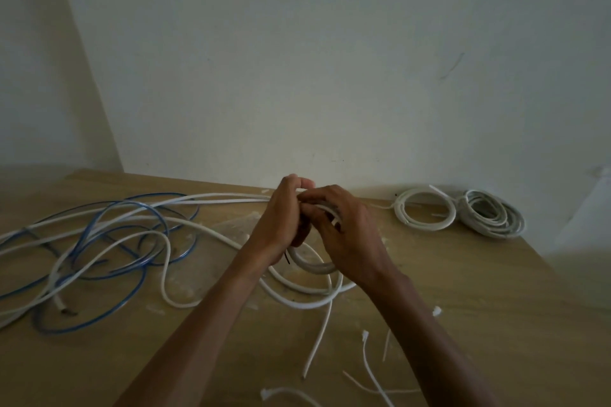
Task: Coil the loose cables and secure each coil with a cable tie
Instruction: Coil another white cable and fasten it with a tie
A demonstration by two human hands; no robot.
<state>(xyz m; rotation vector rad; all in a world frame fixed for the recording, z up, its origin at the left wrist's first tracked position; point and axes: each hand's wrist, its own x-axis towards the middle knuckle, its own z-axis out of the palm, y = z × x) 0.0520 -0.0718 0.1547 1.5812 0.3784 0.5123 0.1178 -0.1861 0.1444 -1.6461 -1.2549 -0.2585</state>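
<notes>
Both hands meet above the middle of the wooden table [463,307]. My left hand [281,218] and my right hand [347,235] are closed together on a small coil of white cable [310,264], whose lower loop hangs below the fingers. The rest of that white cable [205,228] trails left across the table. A loose blue cable [99,241] lies tangled with white cable at the left. Several white cable ties [370,363] lie near the front edge.
Two finished coils rest at the back right: a white coil [426,213] and a grey-white coil [496,218]. A pale wall stands right behind the table. The table's right edge runs diagonally near the coils.
</notes>
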